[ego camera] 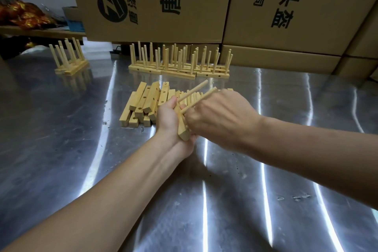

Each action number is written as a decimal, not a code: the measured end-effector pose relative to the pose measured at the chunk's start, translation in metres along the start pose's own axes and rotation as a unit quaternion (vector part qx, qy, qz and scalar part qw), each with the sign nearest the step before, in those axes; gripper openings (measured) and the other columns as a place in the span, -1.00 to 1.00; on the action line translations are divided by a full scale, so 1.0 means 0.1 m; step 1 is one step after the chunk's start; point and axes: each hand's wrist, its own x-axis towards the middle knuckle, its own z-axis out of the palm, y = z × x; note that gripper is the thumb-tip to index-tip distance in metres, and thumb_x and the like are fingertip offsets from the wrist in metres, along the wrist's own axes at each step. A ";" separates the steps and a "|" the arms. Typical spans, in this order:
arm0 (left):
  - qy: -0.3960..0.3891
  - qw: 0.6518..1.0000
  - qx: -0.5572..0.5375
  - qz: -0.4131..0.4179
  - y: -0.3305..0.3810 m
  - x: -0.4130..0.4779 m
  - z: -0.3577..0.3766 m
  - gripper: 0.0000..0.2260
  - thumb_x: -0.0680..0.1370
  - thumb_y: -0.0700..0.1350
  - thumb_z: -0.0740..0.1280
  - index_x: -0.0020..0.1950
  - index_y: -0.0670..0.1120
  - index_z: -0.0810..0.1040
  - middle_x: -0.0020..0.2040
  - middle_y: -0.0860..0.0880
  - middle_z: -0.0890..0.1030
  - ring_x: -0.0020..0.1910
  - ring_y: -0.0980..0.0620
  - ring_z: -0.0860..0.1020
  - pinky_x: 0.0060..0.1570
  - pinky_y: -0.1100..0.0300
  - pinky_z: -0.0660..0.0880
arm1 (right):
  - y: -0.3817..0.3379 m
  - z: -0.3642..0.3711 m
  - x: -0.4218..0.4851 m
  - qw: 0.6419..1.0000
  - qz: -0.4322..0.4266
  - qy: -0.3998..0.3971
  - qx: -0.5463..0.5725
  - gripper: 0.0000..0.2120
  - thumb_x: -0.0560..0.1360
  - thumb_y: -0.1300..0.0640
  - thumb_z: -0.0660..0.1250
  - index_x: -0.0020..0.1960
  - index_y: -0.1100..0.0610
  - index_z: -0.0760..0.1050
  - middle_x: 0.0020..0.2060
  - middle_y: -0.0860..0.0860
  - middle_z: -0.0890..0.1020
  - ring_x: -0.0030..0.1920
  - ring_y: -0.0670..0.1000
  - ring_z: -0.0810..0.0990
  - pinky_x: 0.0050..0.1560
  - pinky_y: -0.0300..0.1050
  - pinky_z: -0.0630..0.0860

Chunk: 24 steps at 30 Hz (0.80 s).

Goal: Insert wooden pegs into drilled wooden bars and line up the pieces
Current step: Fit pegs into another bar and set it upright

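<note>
**A:** How many bars is the person holding?

**B:** One. The left hand [170, 120] has its fingers and thumb wrapped round a single pale, square-section wooden bar [182, 129]. The bar is tilted on end just above the shiny steel table [225, 200].

**A:** And how many pegs are in it?

**B:** Two round, pale wooden pegs stick out of it, slanting up and to the right: the far peg [194, 90] and the near peg [201, 98]. The right hand [218, 117] curls its fingers tight at the foot of the near peg and grips it. The fingertips are hidden under the hand.

**A:** What about loose stock?

**B:** One heap of loose drilled bars [143, 104] lies just left of the hands, piled against one another. I count about eight, though the lower ones are half covered. A bunch of loose pegs [189, 96] lies behind the hands, too hidden to count.

**A:** Any finished pieces?

**B:** Two groups, both standing with their pegs upright. The long row [180, 67] stands at the back, near two big brown printed cardboard boxes [155, 2]. The small group [69, 61] stands well apart at the far left. Their pegs overlap too much for a sure count.
</note>
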 end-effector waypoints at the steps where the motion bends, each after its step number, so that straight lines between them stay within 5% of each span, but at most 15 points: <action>1: 0.000 1.000 -0.001 0.002 -0.01 0.00 0.01 -0.68 0.73 0.15 0.19 0.31 -0.02 0.55 -0.07 -0.03 0.56 -0.21 -0.03 0.53 -0.24 0.14 0.39 | 0.00 -0.02 0.00 1.000 0.005 -0.010 0.012 -0.79 0.51 0.34 0.29 -0.20 0.09 0.37 -0.48 -0.02 0.20 -0.44 0.12 0.33 -0.52 -0.15 0.07; 6: 0.018 0.999 -0.029 0.030 -0.05 0.04 -0.01 -0.66 0.73 0.13 0.22 0.35 -0.07 0.53 0.13 -0.05 0.48 0.08 -0.10 0.49 -0.15 0.09 0.44 | 0.05 -0.03 0.03 0.999 -0.016 -0.027 0.041 -0.70 0.52 0.36 0.28 -0.29 0.13 0.26 -0.47 0.00 0.25 -0.51 0.03 0.16 -0.51 -0.13 0.09; 8: 0.020 0.998 -0.024 0.056 -0.06 0.07 -0.03 -0.67 0.73 0.13 0.21 0.31 -0.05 0.57 0.01 0.00 0.52 -0.05 -0.04 0.54 -0.26 0.13 0.43 | 0.06 0.01 0.05 0.997 -0.030 -0.032 0.071 -0.77 0.54 0.35 0.27 -0.23 0.16 0.31 -0.45 0.00 0.24 -0.50 0.05 0.18 -0.50 -0.11 0.18; 10: 0.014 0.994 -0.004 0.107 -0.08 0.09 -0.04 -0.71 0.73 0.14 0.22 0.04 -0.03 0.56 -0.26 0.08 0.46 -0.33 0.06 0.48 -0.36 0.20 0.42 | 0.09 0.05 0.03 0.993 -0.048 -0.043 0.104 -0.86 0.49 0.37 0.30 -0.01 0.20 0.52 -0.44 -0.01 0.19 -0.49 0.03 0.14 -0.49 -0.13 0.18; 13: -0.004 0.980 0.041 0.195 -0.08 0.08 -0.01 -0.60 0.73 0.16 0.24 -0.24 0.00 0.39 -0.37 0.07 0.36 -0.42 0.10 0.34 -0.37 0.22 0.35 | 0.15 -0.03 -0.01 0.986 -0.057 -0.013 0.155 -0.51 0.27 0.45 0.41 0.18 0.22 0.61 -0.43 -0.05 0.25 -0.48 -0.04 0.01 -0.47 -0.23 -0.09; 16: -0.008 0.984 0.038 0.175 -0.01 0.10 -0.02 -0.58 0.73 0.17 0.25 -0.27 -0.01 0.39 -0.41 0.07 0.38 -0.42 0.07 0.38 -0.38 0.20 0.38 | 0.11 -0.02 -0.02 0.993 -0.035 0.003 0.117 -0.45 0.29 0.40 0.47 0.28 0.20 0.60 -0.40 0.05 0.45 -0.45 0.06 0.16 -0.51 -0.20 -0.08; 18: -0.002 0.987 0.038 0.157 0.04 0.12 -0.04 -0.56 0.73 0.18 0.23 -0.27 -0.01 0.39 -0.42 0.06 0.40 -0.37 0.03 0.44 -0.36 0.16 0.40 | 0.06 0.04 -0.04 0.996 -0.011 0.025 0.085 -0.59 0.41 0.29 0.42 0.26 0.17 0.58 -0.35 -0.02 0.46 -0.43 0.08 0.38 -0.49 -0.13 0.25; 20: -0.005 0.990 0.028 0.135 0.05 0.13 -0.05 -0.57 0.74 0.17 0.20 -0.27 -0.01 0.41 -0.42 0.06 0.41 -0.41 0.04 0.43 -0.42 0.18 0.36 | 0.04 0.11 -0.06 0.996 0.000 0.079 0.050 -0.73 0.49 0.18 0.34 0.17 0.15 0.59 -0.17 0.02 0.64 -0.18 0.11 0.62 -0.11 -0.02 0.50; 22: -0.015 0.995 0.023 0.094 0.04 0.13 -0.05 -0.62 0.74 0.17 0.17 -0.18 -0.01 0.47 -0.34 0.04 0.45 -0.39 0.03 0.47 -0.45 0.20 0.40 | 0.02 0.14 -0.10 0.994 0.005 0.101 0.030 -0.83 0.52 0.17 0.28 0.07 0.16 0.57 -0.10 0.08 0.68 -0.09 0.15 0.65 0.05 0.03 0.51; 24: -0.010 0.998 0.030 0.060 0.02 0.12 -0.05 -0.67 0.74 0.17 0.18 -0.07 -0.01 0.49 -0.27 0.02 0.47 -0.32 0.00 0.49 -0.40 0.16 0.43 | 0.01 0.15 -0.11 0.996 0.011 0.088 0.015 -0.89 0.51 0.17 0.28 -0.01 0.12 0.56 -0.18 0.04 0.68 -0.18 0.13 0.66 -0.09 -0.02 0.50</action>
